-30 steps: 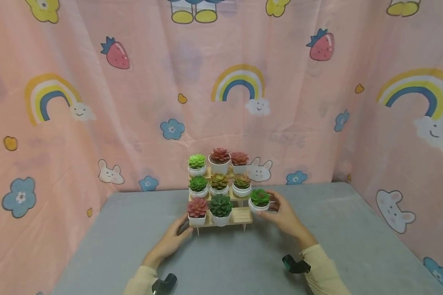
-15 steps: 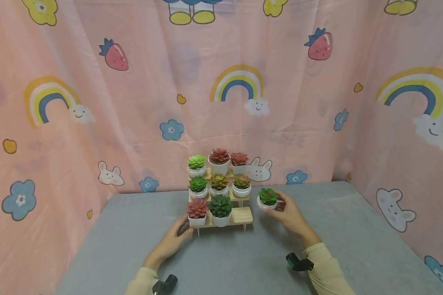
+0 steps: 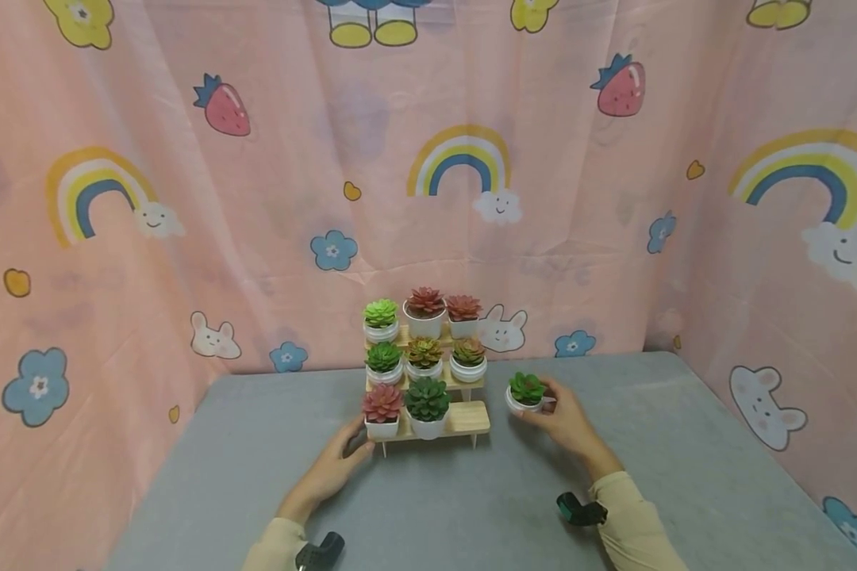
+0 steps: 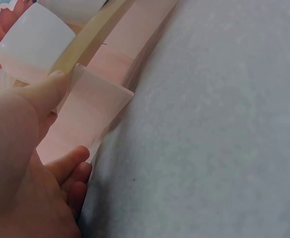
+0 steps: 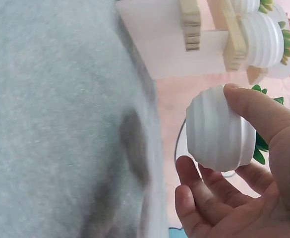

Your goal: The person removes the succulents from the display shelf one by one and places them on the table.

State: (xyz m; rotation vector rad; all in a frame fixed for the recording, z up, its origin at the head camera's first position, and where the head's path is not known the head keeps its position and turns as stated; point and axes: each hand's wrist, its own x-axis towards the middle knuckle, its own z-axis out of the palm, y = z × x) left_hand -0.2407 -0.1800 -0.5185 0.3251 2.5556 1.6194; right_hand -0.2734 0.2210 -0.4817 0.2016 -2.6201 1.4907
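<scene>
Pale wood met the thumb of the left hand (image 3: 330, 466), whose fingers bent behind one end of the tiered stand (image 3: 469, 417), probably to steady it. Eight potted succulents (image 3: 424, 351) filled stepped rows (presumably so none hid another). Right of these, just above the grey table (image 3: 414, 507), a glossy green succulent (image 3: 526, 387) sat in a ribbed white pot (image 5: 214, 130), pinched by the right hand (image 3: 567, 420) around its sides, likely sparing the leaves.

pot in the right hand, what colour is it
The pot is white with ribbed sides, clearest in the right wrist view.
</scene>
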